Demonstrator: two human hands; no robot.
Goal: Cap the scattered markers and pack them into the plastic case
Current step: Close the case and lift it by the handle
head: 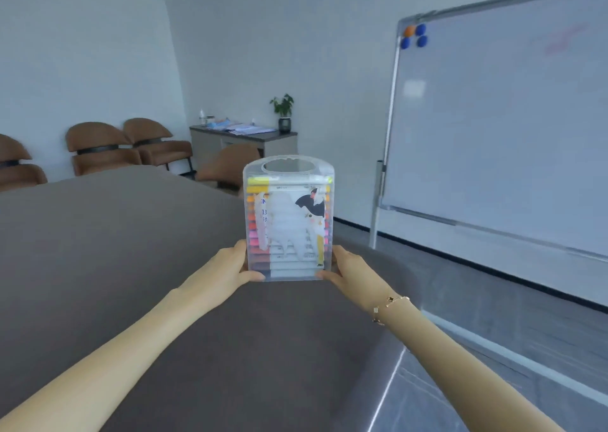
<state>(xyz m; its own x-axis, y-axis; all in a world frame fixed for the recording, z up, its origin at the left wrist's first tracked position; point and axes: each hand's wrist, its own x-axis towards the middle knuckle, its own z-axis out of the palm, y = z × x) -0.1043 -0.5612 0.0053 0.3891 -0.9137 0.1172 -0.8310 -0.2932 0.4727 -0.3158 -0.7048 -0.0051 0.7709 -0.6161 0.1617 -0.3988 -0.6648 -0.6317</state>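
Note:
A clear plastic case [288,201] with a carry handle at its top stands upright in front of me, above the dark table [131,250]. Rows of capped markers [255,234] with coloured ends lie stacked inside it, behind a printed label. My left hand [230,267] grips the case's lower left corner and my right hand [348,270] grips its lower right corner, thumbs on the front face. A gold bracelet sits on the right wrist. No loose markers show on the table.
A large whiteboard [500,119] on a stand rises at the right, with magnets in its top left corner. Brown chairs [102,147] line the far side of the table. A grey cabinet [243,142] with papers and a potted plant stands against the back wall.

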